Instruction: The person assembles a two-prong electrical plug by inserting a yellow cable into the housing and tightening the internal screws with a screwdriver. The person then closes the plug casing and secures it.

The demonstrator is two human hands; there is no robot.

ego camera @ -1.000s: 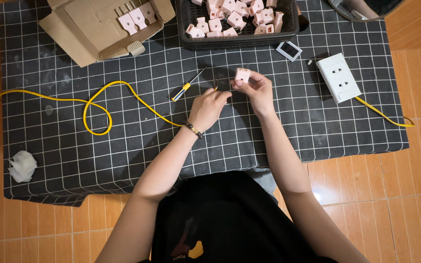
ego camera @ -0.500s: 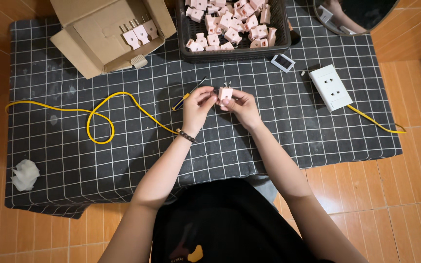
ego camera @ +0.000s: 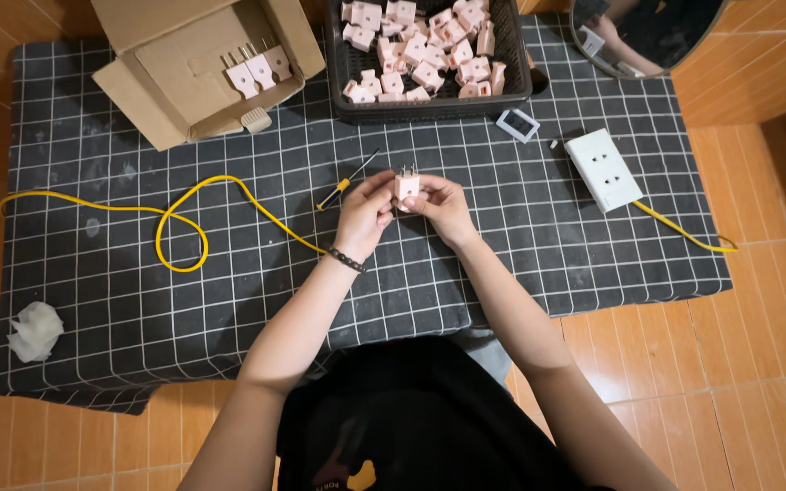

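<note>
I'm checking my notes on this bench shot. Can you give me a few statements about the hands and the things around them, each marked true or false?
1. Both hands, left hand and right hand, hold one pink plug adapter. True.
2. The screwdriver is in the left hand. False: it lies on the cloth.
3. The black basket holds pink adapters. True.
4. The yellow cable lies in the cardboard box. False: it loops on the checked cloth.
</note>
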